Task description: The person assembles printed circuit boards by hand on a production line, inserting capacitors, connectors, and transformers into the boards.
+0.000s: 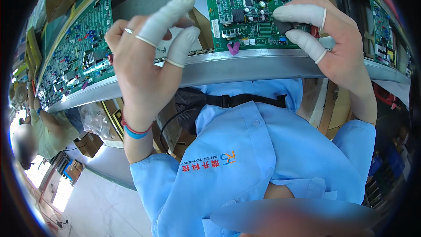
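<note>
A green circuit board (263, 44) with many small parts lies in front of me, held along a metal rail. My right hand (337, 35) is over its right side, with white finger cots on thumb and index finger. Between those two fingertips is a small black block-shaped component (284, 26); whether it touches the board I cannot tell. My left hand (149, 57), also with white cots on thumb and index finger, hovers left of the board. Those two fingers are apart with nothing between them; its other fingers are curled. A purple part (233, 48) sits at the board's near edge.
The grey metal rail (254, 68) runs across between my body and the boards. More populated boards stand on the line, one at left (83, 39) and one at right (382, 30). Another person (52, 129) is at far left. A plastic bag (94, 120) hangs below the rail.
</note>
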